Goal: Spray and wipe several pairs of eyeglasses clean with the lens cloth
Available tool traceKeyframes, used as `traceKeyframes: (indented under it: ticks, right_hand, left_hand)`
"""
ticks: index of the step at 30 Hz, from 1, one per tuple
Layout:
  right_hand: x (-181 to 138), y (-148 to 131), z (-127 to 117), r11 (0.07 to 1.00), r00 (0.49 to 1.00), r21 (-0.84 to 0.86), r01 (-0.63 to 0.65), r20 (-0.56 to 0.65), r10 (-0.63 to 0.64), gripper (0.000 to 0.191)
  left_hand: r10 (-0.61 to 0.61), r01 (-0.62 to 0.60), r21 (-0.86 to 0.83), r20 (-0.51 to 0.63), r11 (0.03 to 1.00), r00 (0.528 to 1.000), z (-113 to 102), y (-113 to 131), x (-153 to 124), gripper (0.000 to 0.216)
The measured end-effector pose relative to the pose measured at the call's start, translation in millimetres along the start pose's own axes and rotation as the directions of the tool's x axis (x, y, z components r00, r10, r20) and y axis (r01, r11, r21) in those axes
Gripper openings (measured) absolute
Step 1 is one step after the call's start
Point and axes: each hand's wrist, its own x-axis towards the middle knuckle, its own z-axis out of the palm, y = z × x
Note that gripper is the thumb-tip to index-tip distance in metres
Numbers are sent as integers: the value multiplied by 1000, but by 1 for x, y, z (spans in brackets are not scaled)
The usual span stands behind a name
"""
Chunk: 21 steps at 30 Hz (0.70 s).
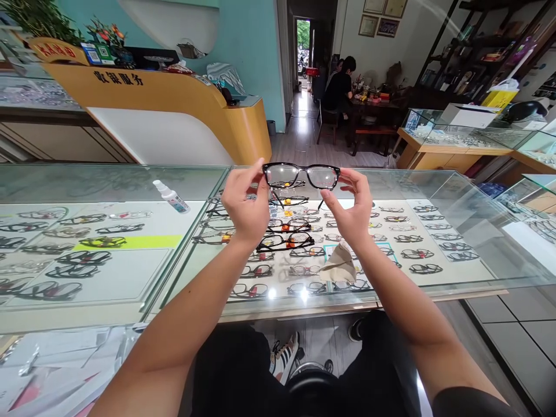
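Observation:
A pair of black-framed glasses [321,176] is held up above the glass display counter, with its lenses facing me. My left hand [248,201] is closed on the left end of the frame, thumb and fingers pinching it. On the opposite end, my right hand [351,205] grips the frame, with its thumb just under the right lens. The temples partly show below the lenses. A beige cloth [339,265] lies crumpled on the counter top near my right forearm. To the left, a white spray bottle [171,196] is on the glass.
Rows of glasses fill the display counter [473,282] beneath my hands and the case at left. Papers and plastic sleeves [65,365] lie at the lower left. Beyond stand a yellow-and-white service desk [174,95] and two people seated at a dark table [376,110].

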Motion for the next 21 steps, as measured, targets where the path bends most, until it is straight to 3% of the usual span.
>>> traceKeyframes:
  ticks: [5,9,13,18,21]
  right_hand:
    - [2,-1,-2,1000,1000,27,9,25,-10,53]
    - [14,0,-5,999,999,39,36,8,-37,53]
    - [43,-15,-11,995,995,22,98,31,-98,58]
    - [93,-48,-16,969,970,-19,245,14,-244,65]
    - [116,-61,-20,956,956,-44,292,31,-290,66]
  left_hand:
    - [42,-45,56,60,997,997,-2,-2,-3,39]
    - [137,-144,27,178,989,975,-4,1,4,65]
    - [225,-224,-25,152,974,962,-3,15,36,77]
    - [200,-198,-36,66,979,978,4,46,93,81]
    - [214,-212,-61,23,975,977,7,58,111,78]
